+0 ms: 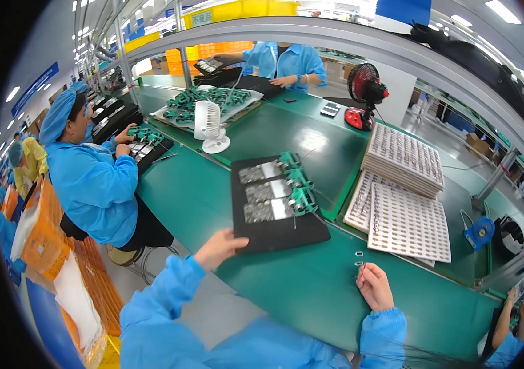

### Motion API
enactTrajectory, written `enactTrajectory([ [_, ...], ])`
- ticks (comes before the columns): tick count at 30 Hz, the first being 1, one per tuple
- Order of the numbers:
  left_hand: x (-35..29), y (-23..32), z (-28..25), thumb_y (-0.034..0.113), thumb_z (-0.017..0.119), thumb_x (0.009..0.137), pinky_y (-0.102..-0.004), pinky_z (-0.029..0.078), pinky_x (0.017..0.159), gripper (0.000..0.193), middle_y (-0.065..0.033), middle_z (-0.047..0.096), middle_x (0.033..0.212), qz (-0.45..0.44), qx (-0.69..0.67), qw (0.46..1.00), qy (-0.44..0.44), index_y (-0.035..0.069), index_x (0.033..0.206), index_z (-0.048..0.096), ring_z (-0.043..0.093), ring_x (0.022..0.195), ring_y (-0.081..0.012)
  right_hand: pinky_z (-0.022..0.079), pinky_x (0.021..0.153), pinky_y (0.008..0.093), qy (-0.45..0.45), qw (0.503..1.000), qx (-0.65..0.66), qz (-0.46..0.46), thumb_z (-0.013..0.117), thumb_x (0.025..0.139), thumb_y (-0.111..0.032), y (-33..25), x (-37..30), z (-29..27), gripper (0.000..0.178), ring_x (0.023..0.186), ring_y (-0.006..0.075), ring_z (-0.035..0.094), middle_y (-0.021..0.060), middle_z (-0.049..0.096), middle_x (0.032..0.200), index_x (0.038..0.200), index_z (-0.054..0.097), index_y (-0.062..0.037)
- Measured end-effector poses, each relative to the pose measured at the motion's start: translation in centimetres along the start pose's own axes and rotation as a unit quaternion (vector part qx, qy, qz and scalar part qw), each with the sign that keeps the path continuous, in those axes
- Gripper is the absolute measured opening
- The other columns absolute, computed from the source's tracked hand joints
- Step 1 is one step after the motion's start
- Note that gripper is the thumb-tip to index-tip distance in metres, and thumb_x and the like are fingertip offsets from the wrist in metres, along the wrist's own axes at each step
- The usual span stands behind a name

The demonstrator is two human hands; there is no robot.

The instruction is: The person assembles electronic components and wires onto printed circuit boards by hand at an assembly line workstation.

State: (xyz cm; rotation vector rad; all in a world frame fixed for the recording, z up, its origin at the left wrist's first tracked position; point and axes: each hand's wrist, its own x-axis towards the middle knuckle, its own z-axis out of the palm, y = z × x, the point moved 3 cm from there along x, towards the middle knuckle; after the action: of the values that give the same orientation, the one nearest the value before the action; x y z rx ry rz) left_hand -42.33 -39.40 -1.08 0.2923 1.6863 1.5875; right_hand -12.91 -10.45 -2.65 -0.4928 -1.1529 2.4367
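A black foam mat (274, 240) lies tilted at the table's near edge. My left hand (222, 247) is closed on its lower left corner, thumb on top. On the mat sit three flat grey-and-silver modules (268, 190), joined at their right ends to green circuit boards (297, 184). My right hand (375, 286) is right of the mat, fingertips pinched together just above the table. At those fingertips is a small pale-rimmed part (359, 263); whether they grip it is too small to tell. A similar small part (359, 253) lies just beyond.
White trays (411, 221) of small parts lie at the right, beside a taller tray stack (404, 157). A white fan (210, 126) and a red-black fan (365, 92) stand farther back. Green boards (203, 104) fill a far tray. Co-workers sit at left (92, 178) and across (289, 64).
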Motion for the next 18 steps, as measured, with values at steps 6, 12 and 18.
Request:
enactTrajectory([
  [6, -10.0, -6.1, 3.9, 0.027, 0.072, 0.088, -0.0222, 0.048, 0.066, 0.025, -0.0004, 0.067, 0.083, -0.138, 0.123, 0.973, -0.138, 0.003, 0.083, 0.069, 0.062, 0.077, -0.0062, 0.048, 0.070, 0.0226, 0.018, 0.999, 0.011, -0.029, 0.059, 0.094, -0.005, -1.7, -2.1, 1.5, 0.014, 0.077, 0.0099, 0.055, 0.0042, 0.061, 0.093, 0.106, 0.061, 0.0008],
  [12, -15.5, -9.2, 15.0, 0.032, 0.065, 0.094, -0.0213, 0.049, 0.079, 0.035, -0.0052, 0.068, 0.100, -0.291, 0.073, 0.899, -0.320, -0.001, 0.101, 0.071, 0.061, 0.091, -0.0086, 0.050, 0.075, 0.0252, 0.027, 0.998, -0.024, -0.046, 0.064, 0.092, -0.006, -4.5, -7.7, 1.4, 0.016, 0.080, 0.0107, 0.059, 0.0062, 0.065, 0.099, 0.106, 0.064, 0.0003],
  [18, -16.4, -12.4, 24.5, 0.023, 0.060, 0.097, -0.0268, 0.047, 0.093, 0.036, -0.0077, 0.061, 0.125, -0.322, -0.080, 0.875, -0.353, 0.001, 0.125, 0.058, 0.060, 0.106, -0.0149, 0.051, 0.075, 0.0243, 0.096, 0.994, -0.052, -0.025, 0.065, 0.091, -0.005, -5.0, -13.1, 0.5, 0.016, 0.082, 0.0106, 0.060, 0.0070, 0.066, 0.103, 0.106, 0.065, -0.0005],
])
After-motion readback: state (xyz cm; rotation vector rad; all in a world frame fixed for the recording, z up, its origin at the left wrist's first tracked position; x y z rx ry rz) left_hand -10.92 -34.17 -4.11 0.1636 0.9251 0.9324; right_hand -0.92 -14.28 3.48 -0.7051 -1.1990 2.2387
